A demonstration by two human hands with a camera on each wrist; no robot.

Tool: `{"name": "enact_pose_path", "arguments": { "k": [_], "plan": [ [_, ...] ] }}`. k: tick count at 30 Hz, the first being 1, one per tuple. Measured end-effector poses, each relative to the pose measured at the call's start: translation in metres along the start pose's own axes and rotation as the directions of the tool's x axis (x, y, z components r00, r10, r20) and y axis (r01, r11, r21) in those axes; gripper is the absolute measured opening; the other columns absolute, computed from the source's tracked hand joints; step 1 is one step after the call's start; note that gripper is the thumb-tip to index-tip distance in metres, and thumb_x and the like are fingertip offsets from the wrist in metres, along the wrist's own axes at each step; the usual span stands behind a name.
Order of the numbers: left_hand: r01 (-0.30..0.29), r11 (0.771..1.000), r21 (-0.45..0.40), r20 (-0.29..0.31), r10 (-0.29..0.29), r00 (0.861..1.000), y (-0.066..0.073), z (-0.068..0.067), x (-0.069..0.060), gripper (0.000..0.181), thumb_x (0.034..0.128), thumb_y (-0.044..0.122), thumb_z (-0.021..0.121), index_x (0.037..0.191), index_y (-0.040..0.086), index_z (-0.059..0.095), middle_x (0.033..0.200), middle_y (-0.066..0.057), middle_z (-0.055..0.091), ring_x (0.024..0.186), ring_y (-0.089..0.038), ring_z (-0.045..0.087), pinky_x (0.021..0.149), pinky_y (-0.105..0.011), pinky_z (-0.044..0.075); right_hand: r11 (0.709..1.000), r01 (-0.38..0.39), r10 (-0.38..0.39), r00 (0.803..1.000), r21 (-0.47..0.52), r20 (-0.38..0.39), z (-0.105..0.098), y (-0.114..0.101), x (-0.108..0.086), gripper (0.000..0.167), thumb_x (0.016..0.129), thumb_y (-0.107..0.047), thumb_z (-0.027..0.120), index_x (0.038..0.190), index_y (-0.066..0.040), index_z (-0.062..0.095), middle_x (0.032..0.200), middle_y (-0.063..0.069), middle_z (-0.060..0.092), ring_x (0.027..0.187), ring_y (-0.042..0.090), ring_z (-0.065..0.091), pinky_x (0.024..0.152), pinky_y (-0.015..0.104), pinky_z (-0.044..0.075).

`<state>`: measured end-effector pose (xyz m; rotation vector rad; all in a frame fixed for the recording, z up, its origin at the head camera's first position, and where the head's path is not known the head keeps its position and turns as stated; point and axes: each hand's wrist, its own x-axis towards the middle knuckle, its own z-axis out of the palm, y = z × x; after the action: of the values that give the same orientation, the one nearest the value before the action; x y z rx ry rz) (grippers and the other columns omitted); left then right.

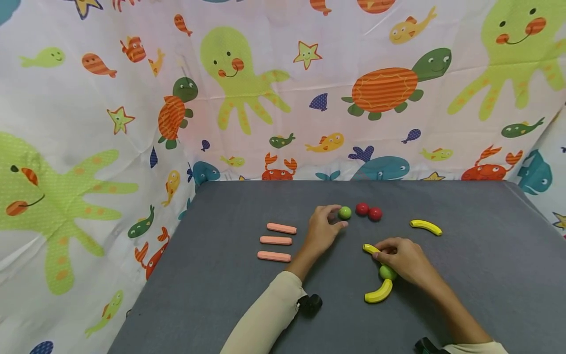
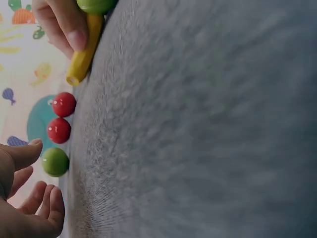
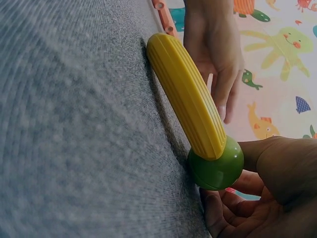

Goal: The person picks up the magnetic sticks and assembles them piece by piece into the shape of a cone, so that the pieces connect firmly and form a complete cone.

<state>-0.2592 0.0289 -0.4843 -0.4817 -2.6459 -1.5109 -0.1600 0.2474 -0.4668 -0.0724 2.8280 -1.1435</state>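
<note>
My left hand (image 1: 324,230) reaches to a small green ball (image 1: 344,212); in the left wrist view its thumb and fingers stand spread around the ball (image 2: 55,162) with a gap. Two red balls (image 1: 369,211) lie just right of it. My right hand (image 1: 406,259) pinches a yellow toy banana (image 1: 370,249), whose far end shows in the left wrist view. A second green ball (image 1: 387,273) sits at that banana's near end, partly behind the hand. Against this ball lies another curved toy banana (image 3: 185,96), ribbed on the side facing the right wrist camera.
Three pink toy sausages (image 1: 276,240) lie in a stack of rows left of my left arm. One more toy banana (image 1: 426,227) rests at the right. A grey cloth (image 1: 212,275) covers the table, and a sea-animal curtain (image 1: 265,147) hangs behind it.
</note>
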Motion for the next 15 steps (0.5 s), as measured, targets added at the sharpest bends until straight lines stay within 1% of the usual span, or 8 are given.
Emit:
{"name": "enact_pose_path", "arguments": {
  "k": [5, 9, 15],
  "plan": [
    [0.02, 1.0, -0.013, -0.007, -0.02, 1.0, -0.005, 0.006, 0.012, 0.047, 0.0911, 0.018, 0.087, 0.135, 0.011, 0.072, 0.128, -0.012, 0.066, 0.11, -0.025, 0.066, 0.095, -0.033, 0.054, 1.0, -0.001, 0.001, 1.0, 0.001, -0.003, 0.001, 0.0, 0.0, 0.022, 0.097, -0.023, 0.078, 0.11, -0.006, 0.08, 0.089, 0.0, 0.071, 0.082, 0.016, 0.059, 0.067, 0.028, 0.046],
    [0.039, 0.999, -0.013, 0.013, -0.039, 0.999, -0.006, 0.006, 0.018, 0.049, 0.0914, 0.019, 0.086, 0.137, 0.013, 0.071, 0.131, -0.009, 0.068, 0.112, -0.024, 0.066, 0.094, -0.032, 0.054, 1.0, 0.006, -0.006, 1.0, 0.004, -0.001, 0.001, -0.001, 0.0, 0.024, 0.097, -0.024, 0.078, 0.11, -0.005, 0.08, 0.089, 0.0, 0.071, 0.081, 0.016, 0.059, 0.066, 0.028, 0.045],
    [0.016, 1.0, 0.001, 0.048, -0.016, 0.999, -0.006, 0.006, 0.025, 0.05, 0.0909, 0.019, 0.087, 0.138, 0.013, 0.071, 0.131, -0.009, 0.071, 0.109, -0.026, 0.067, 0.089, -0.028, 0.052, 1.0, -0.003, 0.003, 1.0, 0.005, -0.001, 0.001, 0.0, 0.0, 0.023, 0.097, -0.023, 0.078, 0.11, -0.005, 0.08, 0.089, -0.001, 0.07, 0.081, 0.016, 0.059, 0.065, 0.027, 0.045]
  ]
}}
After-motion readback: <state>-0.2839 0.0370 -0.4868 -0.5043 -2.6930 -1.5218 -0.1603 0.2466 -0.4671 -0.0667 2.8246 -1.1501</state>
